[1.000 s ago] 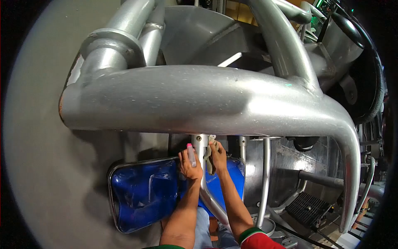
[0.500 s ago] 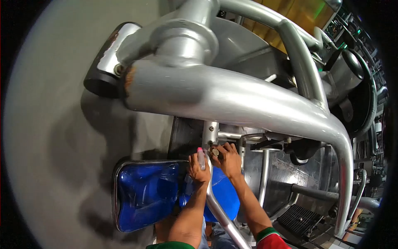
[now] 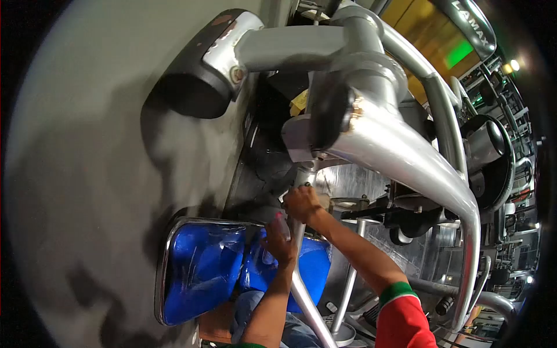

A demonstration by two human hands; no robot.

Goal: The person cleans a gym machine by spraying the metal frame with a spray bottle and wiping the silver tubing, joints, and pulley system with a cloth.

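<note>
Silver-painted tubing (image 3: 409, 153) dominates the head view, a thick bar sweeping from a dark end cap (image 3: 329, 120) near the middle and curving down towards the lower right. Brownish wear shows along the rim where the bar meets the cap.

Below it, a slimmer metal post (image 3: 300, 284) runs down between the person's forearms, bending towards the bottom of the view. The right hand (image 3: 303, 204) is at the upper part of this post, its fingers curled in front of the metal; whether they enclose anything besides the post cannot be told. The left hand (image 3: 279, 242) is lower, just to the left of the post, with its fingers closed around a small translucent bottle (image 3: 284, 226), pink cap uppermost. Hand and bottle are partly in shadow.

Behind and beneath the hands are two glossy blue pads, the left one (image 3: 203, 272) edged with a bright metal rim, the right one (image 3: 318, 264) partly crossed by the post. A red sleeve (image 3: 406, 319) with a green cuff covers the right upper arm, and blue-jeaned legs (image 3: 246, 310) show beside the left forearm.

At upper left, a black-ended cylinder (image 3: 197, 87) with chipped paint joins the frame; a yellow panel (image 3: 415, 26) stands at upper right.
</note>
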